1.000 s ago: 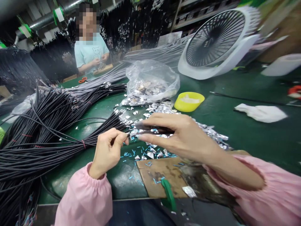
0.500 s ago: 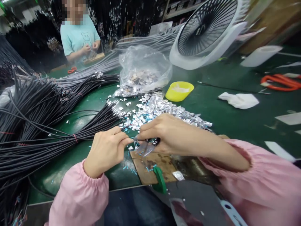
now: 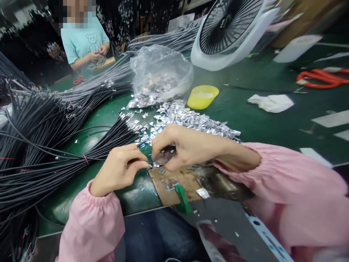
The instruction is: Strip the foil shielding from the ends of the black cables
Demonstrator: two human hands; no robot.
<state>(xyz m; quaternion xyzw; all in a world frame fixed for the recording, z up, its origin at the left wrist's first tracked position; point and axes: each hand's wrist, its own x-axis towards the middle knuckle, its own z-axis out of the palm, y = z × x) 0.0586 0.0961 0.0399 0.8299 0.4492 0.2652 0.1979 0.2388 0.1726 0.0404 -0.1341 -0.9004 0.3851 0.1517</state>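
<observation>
My left hand point(image 3: 120, 169) is pinched shut on the end of a thin black cable point(image 3: 89, 158) drawn from the big bundle of black cables point(image 3: 40, 145) on the left. My right hand point(image 3: 180, 147) is closed round small dark-handled scissors point(image 3: 163, 157), whose blades meet the cable end right at my left fingertips. Both hands hover over a brown cardboard pad point(image 3: 174, 183) held by a green clip point(image 3: 181, 198) at the table's near edge. Blue wire snippets lie scattered around it.
A heap of silver foil scraps point(image 3: 188, 120) lies behind my hands, with a clear plastic bag point(image 3: 160, 74), a yellow dish point(image 3: 201, 96) and a white fan point(image 3: 231, 32) farther back. A white rag point(image 3: 271, 102) and orange-handled scissors point(image 3: 319, 78) lie right. Another person in a light-blue shirt point(image 3: 83, 40) works opposite.
My right hand came down and left with the scissors to meet the cable end in my left hand. The view shifted down and right.
</observation>
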